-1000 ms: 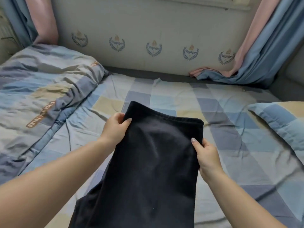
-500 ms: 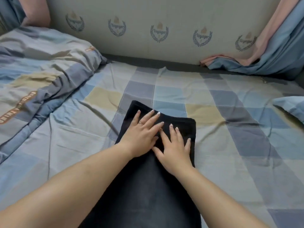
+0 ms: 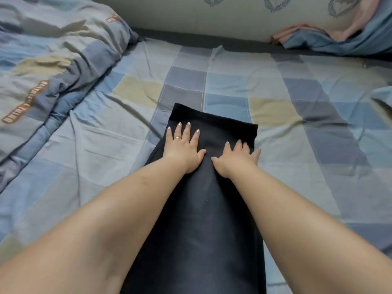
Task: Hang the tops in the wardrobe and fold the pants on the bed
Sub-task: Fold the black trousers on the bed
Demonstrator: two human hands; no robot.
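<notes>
Dark navy pants (image 3: 203, 209) lie flat and lengthwise on the bed (image 3: 286, 145), their far end square toward the wall. My left hand (image 3: 182, 147) presses flat on the pants near the left edge, fingers spread and straight. My right hand (image 3: 235, 158) presses flat beside it near the right edge, its little finger reaching the sheet. Both palms are down and hold nothing. The near end of the pants runs out of the bottom of the view.
The bed has a blue, grey and beige checked sheet. A rumpled matching duvet (image 3: 48, 66) is heaped at the left. Pink and blue curtain cloth (image 3: 343, 37) pools at the far right against the patterned wall (image 3: 212, 15). A pillow corner (image 3: 384, 96) shows at the right edge.
My hands let go of the pants' sides, laid them on the bed and pressed flat on top. Since half a second ago the hands have slid apart toward the edges.
</notes>
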